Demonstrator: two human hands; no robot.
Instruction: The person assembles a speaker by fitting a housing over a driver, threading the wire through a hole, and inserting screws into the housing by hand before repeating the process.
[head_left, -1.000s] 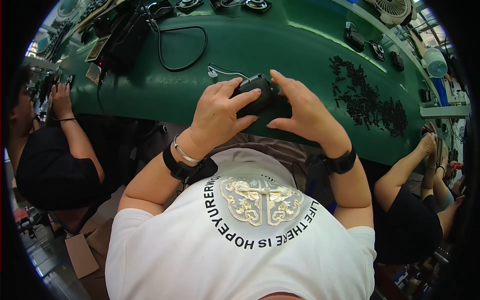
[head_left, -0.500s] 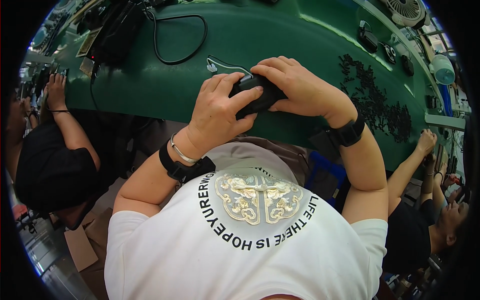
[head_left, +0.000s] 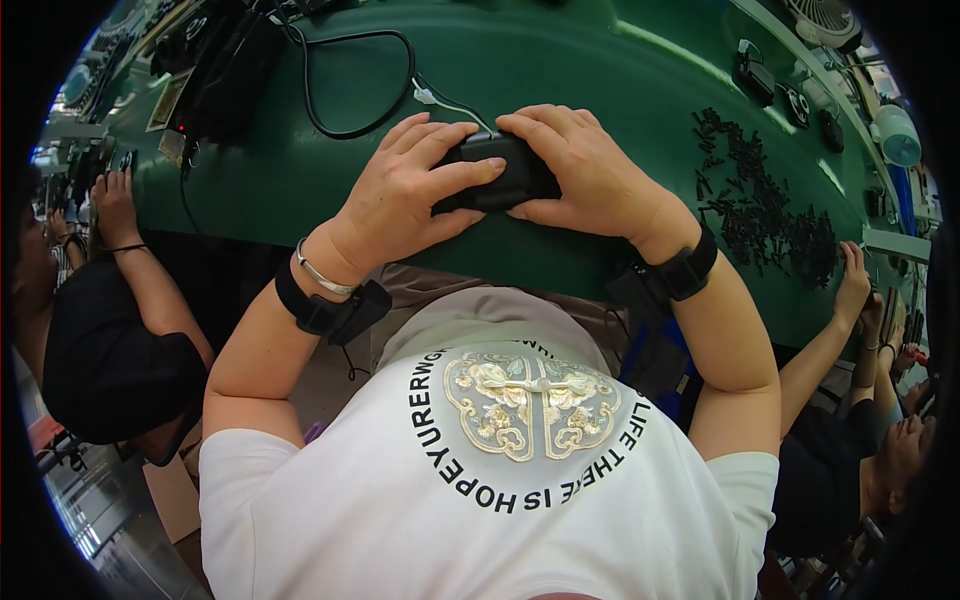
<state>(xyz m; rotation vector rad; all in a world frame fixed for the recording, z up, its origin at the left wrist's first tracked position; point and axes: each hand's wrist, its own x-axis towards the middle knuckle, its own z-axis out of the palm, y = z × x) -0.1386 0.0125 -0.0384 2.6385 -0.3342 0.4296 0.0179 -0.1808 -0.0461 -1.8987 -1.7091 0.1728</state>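
Observation:
Between my two hands is a black plastic housing (head_left: 512, 172), held over the near edge of the green table. A thin cable with a small white connector (head_left: 425, 96) runs from its far side. My left hand (head_left: 405, 185) grips the left end, thumb across the top face and fingers at the far edge. Around the right end my right hand (head_left: 590, 175) is closed, fingers on the far edge and thumb at the near side. The underside of the housing is hidden.
Right of my hands lies a pile of small black parts (head_left: 765, 200) on the green table (head_left: 560, 60). A black cable (head_left: 411, 60) loops from a dark device (head_left: 225, 75) at far left. Several small black devices (head_left: 755, 78) sit far right. People work on both sides.
The black housing has turned to lie more level and shifted slightly left. Both hands still hold it, and my left hand has moved left with its end.

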